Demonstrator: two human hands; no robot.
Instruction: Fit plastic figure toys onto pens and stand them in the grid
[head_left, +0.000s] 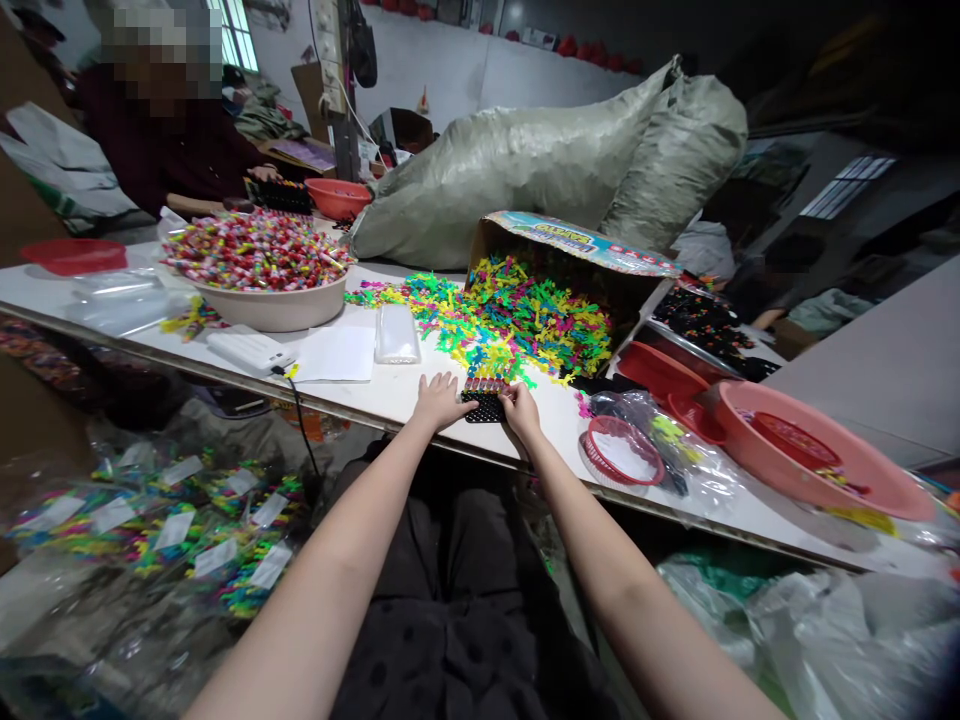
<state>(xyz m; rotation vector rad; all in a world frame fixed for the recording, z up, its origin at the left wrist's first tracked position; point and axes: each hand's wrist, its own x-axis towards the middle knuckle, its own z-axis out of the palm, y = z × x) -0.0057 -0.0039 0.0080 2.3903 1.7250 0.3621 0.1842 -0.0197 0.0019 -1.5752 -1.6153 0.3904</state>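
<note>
A small black perforated tray [486,408] lies at the front edge of the table, with a row of small red-and-silver pieces [486,385] along its far side. My left hand [439,402] rests flat at the tray's left side, fingers stretched out and thumb touching the tray. At the right end of the row, my right hand [521,408] has its fingers pinched together; what is between them is too small to make out. Just beyond the tray spreads a heap of colourful little plastic figures [532,315], spilling from a tipped cardboard box [637,300].
A basin [274,305] heaped with small red pieces stands left, near a white power bank [251,350] and clear bags [397,335]. To the right are a red basket [592,462] and a pink basin [862,480]. Large sacks [510,170] lie behind. Another person sits at far left.
</note>
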